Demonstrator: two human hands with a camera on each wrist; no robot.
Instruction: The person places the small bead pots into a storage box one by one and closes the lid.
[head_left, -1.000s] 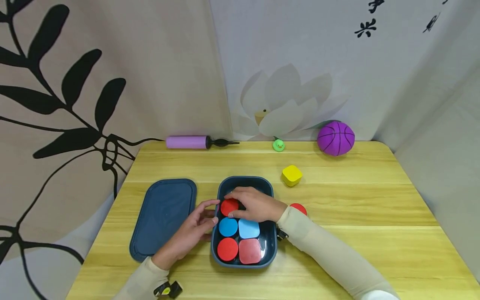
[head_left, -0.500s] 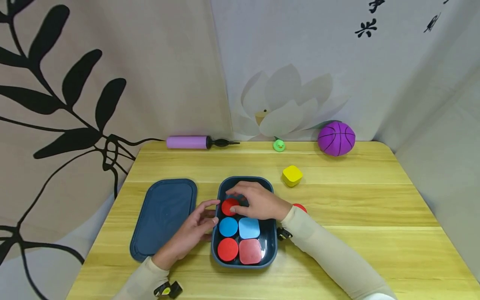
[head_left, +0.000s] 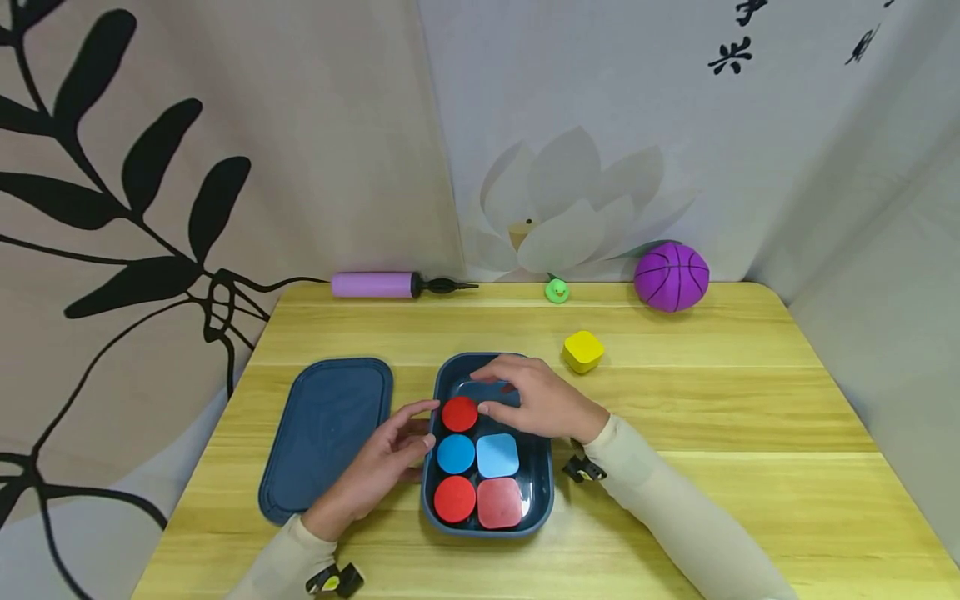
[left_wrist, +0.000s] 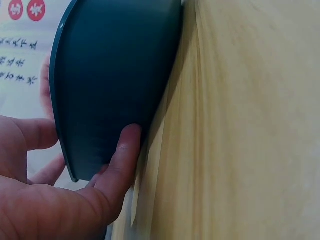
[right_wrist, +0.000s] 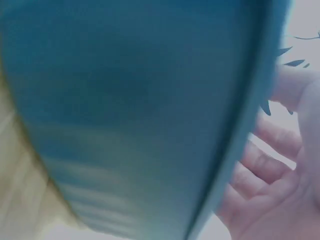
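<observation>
A dark blue box (head_left: pixel 534 518) stands uncovered on the table. In its left column lie a red round block (head_left: pixel 460 414), a blue round block (head_left: pixel 456 454) and another red round block (head_left: pixel 454 498). Beside them are a light blue square block (head_left: pixel 498 455) and a dull red square block (head_left: pixel 499 502). My left hand (head_left: pixel 378 467) rests its fingertips on the box's left wall; the left wrist view shows the thumb and fingers (left_wrist: pixel 122 160) spread along it. My right hand (head_left: pixel 543 400) hovers over the box's far right part, fingers loosely bent, nothing between them.
A dark blue lid (head_left: pixel 330 433) lies left of the box. A yellow block (head_left: pixel 583 351) sits beyond the box to the right. Along the back edge are a purple hand pump (head_left: pixel 375 284), a small green duck (head_left: pixel 557 291) and a purple basketball (head_left: pixel 672 277).
My right hand has let go of the far red round block and drawn up and right, leaving the block in the box. The right forearm now hides a red piece on the table. My left hand stays put.
</observation>
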